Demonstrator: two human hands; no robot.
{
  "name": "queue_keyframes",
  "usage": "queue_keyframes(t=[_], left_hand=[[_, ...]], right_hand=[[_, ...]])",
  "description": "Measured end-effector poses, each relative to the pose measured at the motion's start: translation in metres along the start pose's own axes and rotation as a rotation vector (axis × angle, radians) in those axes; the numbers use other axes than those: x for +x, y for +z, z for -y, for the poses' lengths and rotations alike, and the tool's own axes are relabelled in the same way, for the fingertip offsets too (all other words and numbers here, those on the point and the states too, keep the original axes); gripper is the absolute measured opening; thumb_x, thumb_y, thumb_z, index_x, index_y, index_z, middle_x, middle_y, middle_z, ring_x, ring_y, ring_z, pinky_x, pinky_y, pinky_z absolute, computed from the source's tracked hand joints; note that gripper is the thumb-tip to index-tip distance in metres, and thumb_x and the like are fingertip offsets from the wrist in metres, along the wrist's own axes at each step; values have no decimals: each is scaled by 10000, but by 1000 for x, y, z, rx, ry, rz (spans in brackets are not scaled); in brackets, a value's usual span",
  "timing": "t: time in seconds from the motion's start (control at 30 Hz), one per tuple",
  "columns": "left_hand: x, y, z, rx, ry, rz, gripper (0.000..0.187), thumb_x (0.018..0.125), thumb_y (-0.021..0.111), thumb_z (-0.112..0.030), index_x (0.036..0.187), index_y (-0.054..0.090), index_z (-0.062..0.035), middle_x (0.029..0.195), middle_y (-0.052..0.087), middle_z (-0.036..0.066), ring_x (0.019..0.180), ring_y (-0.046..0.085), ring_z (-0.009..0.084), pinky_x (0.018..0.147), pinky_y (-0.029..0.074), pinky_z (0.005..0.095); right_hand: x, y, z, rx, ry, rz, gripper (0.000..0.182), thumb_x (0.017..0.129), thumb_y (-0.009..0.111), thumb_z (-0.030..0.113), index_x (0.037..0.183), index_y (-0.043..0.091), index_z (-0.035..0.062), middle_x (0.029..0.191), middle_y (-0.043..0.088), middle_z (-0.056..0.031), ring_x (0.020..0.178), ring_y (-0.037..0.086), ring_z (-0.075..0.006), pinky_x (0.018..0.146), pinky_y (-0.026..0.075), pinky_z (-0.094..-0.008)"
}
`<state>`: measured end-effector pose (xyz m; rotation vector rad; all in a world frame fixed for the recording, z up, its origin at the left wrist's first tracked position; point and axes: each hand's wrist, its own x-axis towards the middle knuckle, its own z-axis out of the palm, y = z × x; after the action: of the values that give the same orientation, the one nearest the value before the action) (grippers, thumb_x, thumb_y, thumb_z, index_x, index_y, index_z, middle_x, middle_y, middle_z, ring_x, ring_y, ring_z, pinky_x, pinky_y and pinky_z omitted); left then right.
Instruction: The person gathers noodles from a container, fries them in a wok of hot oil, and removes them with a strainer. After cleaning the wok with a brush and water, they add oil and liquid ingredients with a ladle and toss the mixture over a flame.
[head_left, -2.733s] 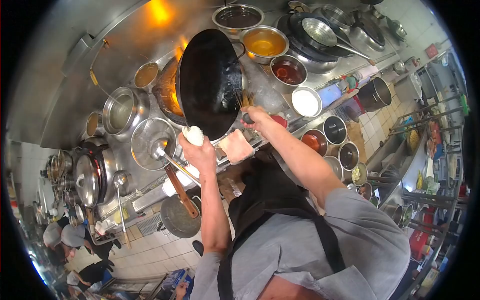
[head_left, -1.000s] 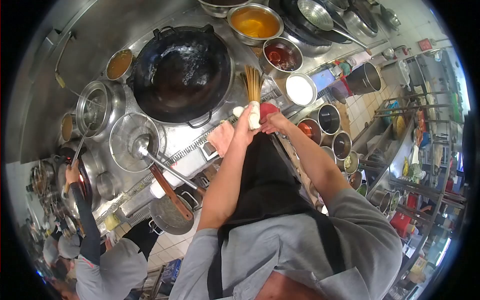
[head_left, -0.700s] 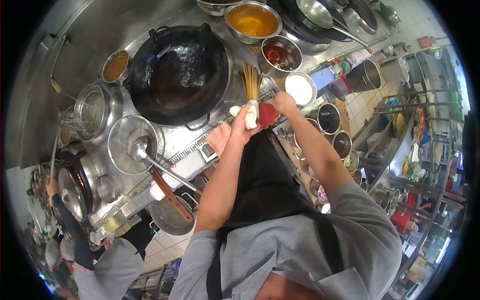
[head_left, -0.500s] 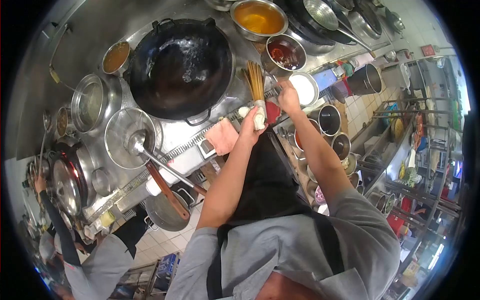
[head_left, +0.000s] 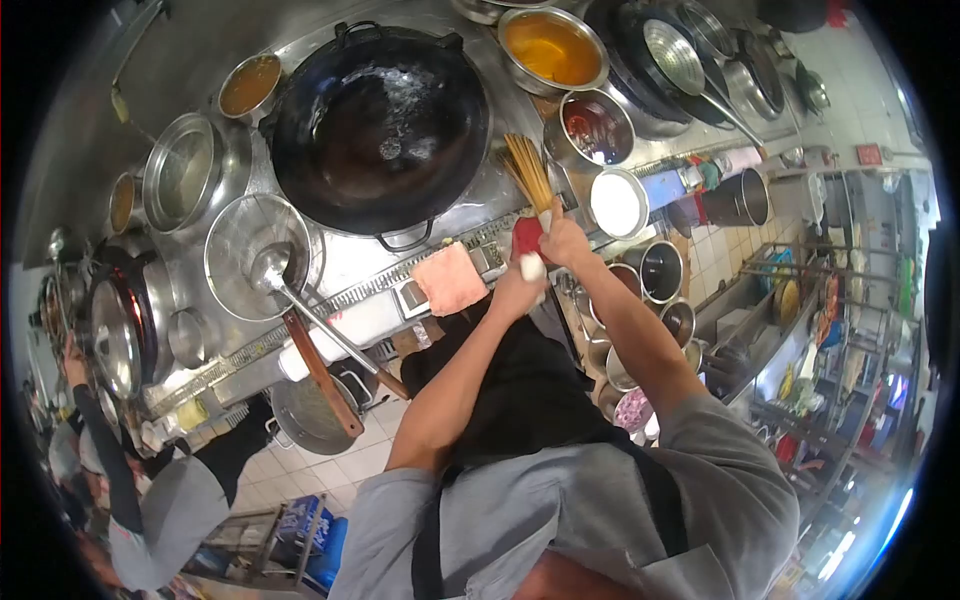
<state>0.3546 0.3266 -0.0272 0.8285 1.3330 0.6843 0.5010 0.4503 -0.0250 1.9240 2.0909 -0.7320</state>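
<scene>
A bamboo wok brush [head_left: 528,170] points up toward the stove, its bristles splayed beside the large black wok [head_left: 385,125]. My right hand [head_left: 565,242] is closed around the lower end of this brush. Just below and to its left, my left hand [head_left: 520,290] is closed on a bunched white cloth [head_left: 533,266], mostly covered by the fingers. A red item [head_left: 525,236] shows between the two hands, partly hidden. Left of them, a folded pink cloth [head_left: 447,278] lies at the counter's front edge.
A metal strainer [head_left: 228,270] with a ladle [head_left: 272,268] across it sits at left. A pot of white contents [head_left: 618,203], a pot of dark red liquid [head_left: 597,128] and a bowl of amber liquid [head_left: 553,50] stand at right. Another person [head_left: 170,510] works at far left.
My right hand has moved from beside the white-filled pot onto the brush's lower end. My left hand has come down slightly, off the brush, keeping the white cloth. The whole view has shifted a little.
</scene>
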Motion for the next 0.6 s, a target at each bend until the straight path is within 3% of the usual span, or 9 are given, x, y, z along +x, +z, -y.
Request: queue_keyframes(t=[0.03,0.07,0.17,0.2,0.3,0.33,0.43,0.5,0.6], left_hand=[[-7,1,2,227,124,-32,623,804,820,-295,1282,619,49,1259,676,249,1096,715,343,940,582,428],[-7,4,15,487,407,-64,628,775,810,-259,1280,627,65,1471,519,311,1331,577,398,1126,472,472],[-4,4,5,1003,573,14,593,761,791,-222,1260,643,61,1584,396,294,1480,394,437,1233,342,513],[6,5,14,989,543,76,556,769,766,-188,1261,651,46,1591,392,282,1499,327,484,1264,279,531],[-2,-7,18,853,543,5,556,754,780,-195,1237,664,56,1579,402,286,1484,347,483,1260,293,518],[-16,-16,14,819,520,-62,544,756,780,-191,1230,669,53,1574,405,283,1482,345,484,1257,295,523],[-57,-57,7,775,447,-244,507,763,780,-180,1212,686,37,1556,412,273,1470,347,484,1241,304,545],[-80,-77,19,804,380,-311,483,768,779,-175,1205,698,16,1540,415,264,1452,356,481,1223,314,568],[-83,-91,54,1188,421,-262,469,762,779,-176,1202,715,-27,1483,429,248,1410,381,473,1190,328,596]], right_hand=[[-3,-13,6,-45,-28,-90,930,902,671,282,1597,196,-112,1139,662,-409,1097,673,-512,995,535,-514],[-5,-20,13,-83,-58,-175,890,903,660,278,1580,248,-128,1068,689,-401,1050,684,-524,969,541,-519],[26,-36,17,-33,-197,-135,757,892,662,252,1503,411,-118,981,710,-373,989,695,-519,946,545,-542],[40,-30,12,-38,-270,-118,653,913,655,259,1434,510,-108,863,734,-278,821,739,-418,779,602,-520],[11,-128,77,271,-50,425,495,924,608,231,1275,577,-118,841,726,-211,713,752,-319,634,635,-422],[13,-137,79,288,-11,345,452,933,601,246,1222,581,-102,840,703,-177,596,699,-237,530,610,-361],[24,-155,72,349,106,327,517,932,641,285,1291,572,-81,846,669,-159,575,676,-210,502,607,-360],[39,-135,53,456,174,353,411,949,631,280,1204,588,-39,823,658,-135,561,654,-197,434,539,-349],[43,-130,60,693,219,455,356,950,630,264,1173,598,-12,831,656,-131,568,638,-197,433,497,-342]])
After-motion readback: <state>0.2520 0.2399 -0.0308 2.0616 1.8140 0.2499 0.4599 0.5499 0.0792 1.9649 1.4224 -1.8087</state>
